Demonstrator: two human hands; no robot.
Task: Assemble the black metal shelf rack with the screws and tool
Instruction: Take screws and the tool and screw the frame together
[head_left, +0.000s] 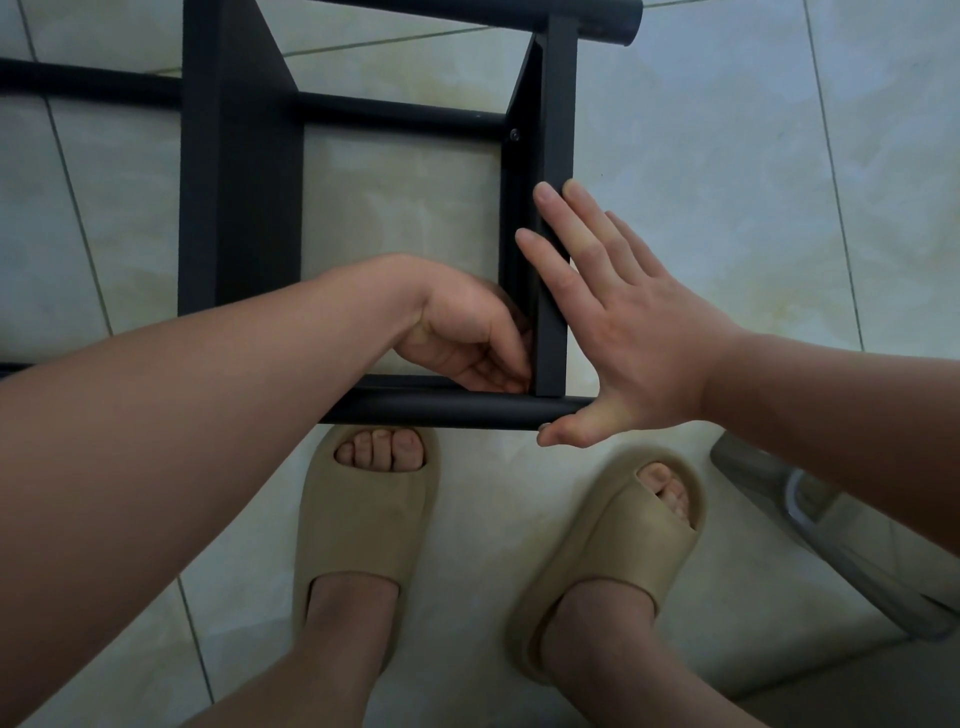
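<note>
While the rack (239, 182) stands over the tiled floor (727, 156) at 12 o'clock from the slippers (358, 519), the right hand (623, 322) lies flat against its side bar (558, 130) from 3 o'clock, grip open, holding nothing. At 9 o'clock the left hand (462, 327) curls into the corner; whether its grip holds anything is hidden.

left hand (467, 332): fingers curled, grasp unclear | right hand (628, 332): flat, fingers straight, thumb spread

Black metal shelf rack (239, 182), partly assembled, over tiled floor (727, 156); round tubes (441, 410) crossing flat uprights (558, 156); screw (514, 135) seated in right upright.
</note>
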